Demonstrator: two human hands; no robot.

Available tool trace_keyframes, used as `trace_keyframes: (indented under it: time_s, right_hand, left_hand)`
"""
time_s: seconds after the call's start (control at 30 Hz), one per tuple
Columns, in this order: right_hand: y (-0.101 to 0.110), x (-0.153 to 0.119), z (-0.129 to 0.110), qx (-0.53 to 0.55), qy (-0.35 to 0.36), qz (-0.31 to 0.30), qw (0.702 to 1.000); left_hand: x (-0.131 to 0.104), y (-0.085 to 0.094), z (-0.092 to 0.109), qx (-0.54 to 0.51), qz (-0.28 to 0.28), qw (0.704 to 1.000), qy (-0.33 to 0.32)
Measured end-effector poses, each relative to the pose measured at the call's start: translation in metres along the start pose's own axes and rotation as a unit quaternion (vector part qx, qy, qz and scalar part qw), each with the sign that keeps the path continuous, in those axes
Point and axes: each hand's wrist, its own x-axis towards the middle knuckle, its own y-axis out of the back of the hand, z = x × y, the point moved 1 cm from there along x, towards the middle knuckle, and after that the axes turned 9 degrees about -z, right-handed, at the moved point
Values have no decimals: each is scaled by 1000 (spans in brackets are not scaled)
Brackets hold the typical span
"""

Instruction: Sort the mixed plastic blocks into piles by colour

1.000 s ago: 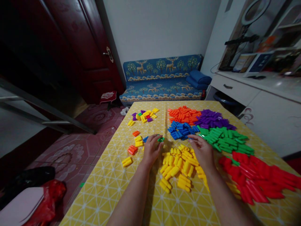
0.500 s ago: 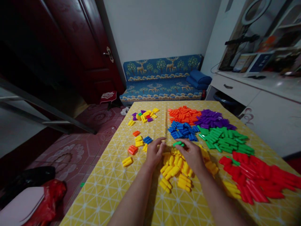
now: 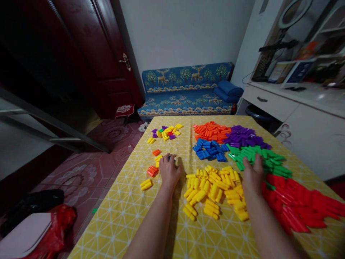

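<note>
My left hand (image 3: 169, 171) is over the small blue piece (image 3: 171, 157) left of the table's middle, fingers curled down onto it. Beside it lie yellow pieces (image 3: 146, 184) and orange pieces (image 3: 152, 171). My right hand (image 3: 253, 174) reaches to the near edge of the green pile (image 3: 265, 160), its fingers apart, with nothing visible held in them. Between the hands spreads the yellow pile (image 3: 210, 187). The red pile (image 3: 299, 201) is right of my right hand. Blue (image 3: 210, 150), orange (image 3: 211, 131) and purple (image 3: 244, 136) piles lie farther back.
A yellow patterned cloth (image 3: 129, 223) covers the table. A small mixed group of pieces (image 3: 165, 133) lies at its far left. Beyond stands a blue sofa (image 3: 183, 97); a white cabinet (image 3: 309, 118) is on the right and a red stool (image 3: 125, 110) at the back left.
My left hand has moved left onto the blue piece. My right hand has gone from above the yellow pile to the green pile, and the green piece it held has left its fingers.
</note>
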Motion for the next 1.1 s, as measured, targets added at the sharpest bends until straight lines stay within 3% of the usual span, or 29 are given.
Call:
trace_keyframes:
  time_s: [0.17,0.33,0.43,0.57,0.67,1.0,1.1]
  right_hand:
    - [-6,3,2,-80,-6,-42,996]
    - [-8,-8,-26,-72,84,-27,993]
    - [-19,-23,-52,6,103,-130,986]
    - [-44,-53,-77,25,113,-315,942]
    - [-63,-73,-82,8,129,-374,918]
    - [-85,-76,-94,10,89,-409,908]
    - [-94,-70,-99,5,105,-421,901]
  left_hand:
    - [3,-3,-7,-10,-14,1000,5]
    - [6,1,-7,-161,31,986,-25]
    - [6,3,2,-310,30,947,-77]
    - [2,1,16,-460,-57,884,-67]
    - [-1,-1,21,-500,-99,859,-53]
    - [1,-3,18,-551,-94,829,-4]
    - [2,-1,13,-513,-71,855,-21]
